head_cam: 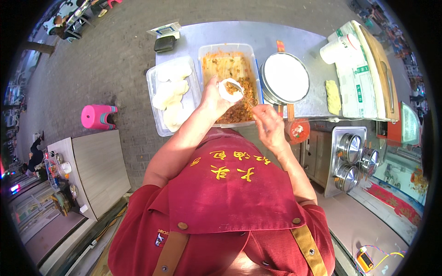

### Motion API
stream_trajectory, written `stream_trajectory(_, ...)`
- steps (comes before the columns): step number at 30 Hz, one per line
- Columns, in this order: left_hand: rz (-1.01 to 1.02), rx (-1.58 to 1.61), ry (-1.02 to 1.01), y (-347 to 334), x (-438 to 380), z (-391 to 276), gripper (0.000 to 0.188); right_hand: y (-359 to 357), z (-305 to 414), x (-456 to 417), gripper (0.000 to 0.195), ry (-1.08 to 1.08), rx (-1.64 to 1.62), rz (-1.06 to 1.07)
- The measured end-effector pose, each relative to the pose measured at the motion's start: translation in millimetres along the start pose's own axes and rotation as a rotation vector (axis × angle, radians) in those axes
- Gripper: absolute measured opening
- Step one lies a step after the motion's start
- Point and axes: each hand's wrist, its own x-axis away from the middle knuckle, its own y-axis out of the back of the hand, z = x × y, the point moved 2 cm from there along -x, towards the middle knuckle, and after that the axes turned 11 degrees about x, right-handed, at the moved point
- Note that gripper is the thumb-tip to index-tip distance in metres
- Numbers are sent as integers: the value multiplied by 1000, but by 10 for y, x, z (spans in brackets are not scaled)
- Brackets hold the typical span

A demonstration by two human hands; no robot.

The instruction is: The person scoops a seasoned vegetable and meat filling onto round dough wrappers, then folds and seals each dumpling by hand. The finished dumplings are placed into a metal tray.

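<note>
My left hand point(213, 98) holds a white dough wrapper point(228, 98) cupped around some filling. A metal spoon point(241, 90), its bowl at the wrapper, is gripped by my right hand point(268, 123). Both hands are over or beside a clear plastic tub point(253, 51) of reddish-brown chopped filling point(234, 114). Left of it, a plastic tray point(162, 128) bears several pale dough pieces point(171, 96). On the right stands a round metal steamer point(285, 78) with a white surface on top and wooden handles.
A dark wallet-like case point(165, 44) and a small stand point(169, 29) are at the table's point(276, 31) far left. At right are a yellow cloth point(332, 97), stacked paper cups point(338, 49) and a foam box point(355, 86). A pink stool point(98, 116) stands left, small steamers point(350, 148) lower right.
</note>
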Motion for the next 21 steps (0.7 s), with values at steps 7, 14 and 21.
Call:
stream_trajectory(7,13,38,-64,-215,144,-124,54,-131,143,15,39,300,252,89)
stream_trajectory(14,67,47,-84,-117,71,-235,40,-318,159,45,40,410,291,122)
stream_trajectory(21,-28,54,-113,229,23,-265,46,-36,418,24,40,365,289,75)
